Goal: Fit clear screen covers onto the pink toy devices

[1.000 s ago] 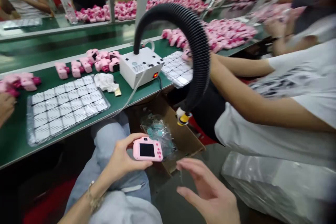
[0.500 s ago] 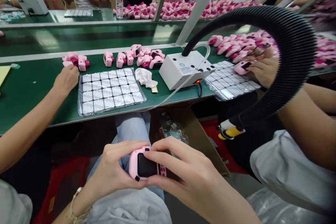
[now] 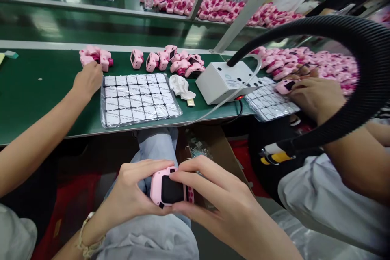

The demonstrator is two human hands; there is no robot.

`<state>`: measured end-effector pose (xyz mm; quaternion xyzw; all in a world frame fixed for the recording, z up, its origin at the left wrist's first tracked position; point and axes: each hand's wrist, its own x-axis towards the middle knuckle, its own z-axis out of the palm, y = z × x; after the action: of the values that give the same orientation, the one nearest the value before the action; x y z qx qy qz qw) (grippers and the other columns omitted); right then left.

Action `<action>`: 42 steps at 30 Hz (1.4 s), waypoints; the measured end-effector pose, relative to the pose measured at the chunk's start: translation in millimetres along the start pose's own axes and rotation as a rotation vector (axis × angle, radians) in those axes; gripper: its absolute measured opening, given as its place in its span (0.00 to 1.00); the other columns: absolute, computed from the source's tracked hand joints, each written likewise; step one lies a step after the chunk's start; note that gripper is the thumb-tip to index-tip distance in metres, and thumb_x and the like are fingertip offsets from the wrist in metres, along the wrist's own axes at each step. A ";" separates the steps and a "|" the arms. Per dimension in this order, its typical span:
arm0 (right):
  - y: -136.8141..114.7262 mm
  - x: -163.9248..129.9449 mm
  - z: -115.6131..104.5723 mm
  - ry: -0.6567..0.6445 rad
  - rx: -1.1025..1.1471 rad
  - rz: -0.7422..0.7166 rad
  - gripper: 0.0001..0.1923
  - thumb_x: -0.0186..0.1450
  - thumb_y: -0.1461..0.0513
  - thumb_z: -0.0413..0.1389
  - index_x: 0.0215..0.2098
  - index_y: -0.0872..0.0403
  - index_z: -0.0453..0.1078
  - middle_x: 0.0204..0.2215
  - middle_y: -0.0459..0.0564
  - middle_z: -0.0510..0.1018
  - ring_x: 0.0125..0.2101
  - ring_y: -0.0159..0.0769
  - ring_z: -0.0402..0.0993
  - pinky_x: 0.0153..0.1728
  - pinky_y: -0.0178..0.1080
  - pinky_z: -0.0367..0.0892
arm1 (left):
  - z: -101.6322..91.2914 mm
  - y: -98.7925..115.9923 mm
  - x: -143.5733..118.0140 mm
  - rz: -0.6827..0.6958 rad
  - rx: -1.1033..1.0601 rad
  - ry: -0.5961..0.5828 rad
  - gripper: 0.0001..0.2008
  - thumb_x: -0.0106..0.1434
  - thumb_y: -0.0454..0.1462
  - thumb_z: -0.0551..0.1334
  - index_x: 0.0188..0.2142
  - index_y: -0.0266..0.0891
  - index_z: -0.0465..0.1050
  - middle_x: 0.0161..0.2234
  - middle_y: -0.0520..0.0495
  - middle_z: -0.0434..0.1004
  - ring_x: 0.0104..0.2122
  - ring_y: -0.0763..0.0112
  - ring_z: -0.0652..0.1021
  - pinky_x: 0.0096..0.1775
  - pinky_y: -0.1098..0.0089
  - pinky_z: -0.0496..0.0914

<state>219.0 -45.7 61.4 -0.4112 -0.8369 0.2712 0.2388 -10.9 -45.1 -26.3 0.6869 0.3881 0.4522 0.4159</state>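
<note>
Your right hand (image 3: 219, 199) has joined your left hand (image 3: 131, 195); both now grip the small pink plastic toy camera (image 3: 167, 189) above your lap, fingertips at its dark screen.

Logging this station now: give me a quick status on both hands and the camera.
Left hand and right hand both grip the pink toy camera over the lap. Screen faces up. Nothing blocking it.
</note>
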 end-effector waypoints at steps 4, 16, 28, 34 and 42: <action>10.9 12.8 19.8 0.067 0.145 0.025 0.14 0.71 0.58 0.72 0.53 0.46 0.81 0.45 0.50 0.81 0.43 0.41 0.80 0.44 0.41 0.80 | -4.8 2.6 -0.4 -0.081 -0.066 0.067 0.33 0.50 0.36 0.84 0.56 0.48 0.87 0.49 0.47 0.93 0.44 0.53 0.92 0.48 0.66 0.87; 69.5 109.0 42.0 0.057 0.437 0.124 0.15 0.75 0.48 0.63 0.46 0.46 0.88 0.58 0.54 0.82 0.56 0.47 0.80 0.55 0.49 0.79 | -12.1 -49.5 -35.4 -0.328 -0.263 0.576 0.33 0.43 0.37 0.86 0.51 0.53 0.89 0.48 0.49 0.93 0.45 0.43 0.92 0.44 0.57 0.89; 109.3 151.9 -8.8 0.464 0.121 0.324 0.07 0.72 0.57 0.61 0.38 0.52 0.77 0.33 0.49 0.79 0.33 0.42 0.75 0.37 0.42 0.70 | -25.0 -5.2 -11.9 -0.280 -0.201 0.572 0.33 0.52 0.41 0.85 0.57 0.43 0.84 0.57 0.39 0.89 0.52 0.51 0.89 0.49 0.66 0.87; 30.6 63.4 52.2 0.218 0.798 0.186 0.16 0.63 0.56 0.77 0.38 0.47 0.75 0.54 0.50 0.81 0.51 0.44 0.81 0.49 0.41 0.75 | -18.7 -3.7 -4.0 0.049 0.091 0.464 0.30 0.57 0.36 0.82 0.59 0.43 0.85 0.55 0.42 0.90 0.51 0.50 0.90 0.54 0.60 0.87; 16.0 39.0 80.8 0.234 0.998 0.348 0.27 0.70 0.42 0.68 0.60 0.47 0.78 0.52 0.53 0.84 0.50 0.46 0.81 0.51 0.42 0.76 | -2.9 3.1 -3.1 0.158 0.198 0.418 0.24 0.63 0.37 0.78 0.59 0.45 0.85 0.52 0.44 0.91 0.46 0.50 0.91 0.48 0.60 0.88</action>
<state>156.2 -26.4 -1.8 -0.4076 -0.4938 0.6237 0.4483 -14.0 -48.4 -23.6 0.6441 0.4535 0.5752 0.2205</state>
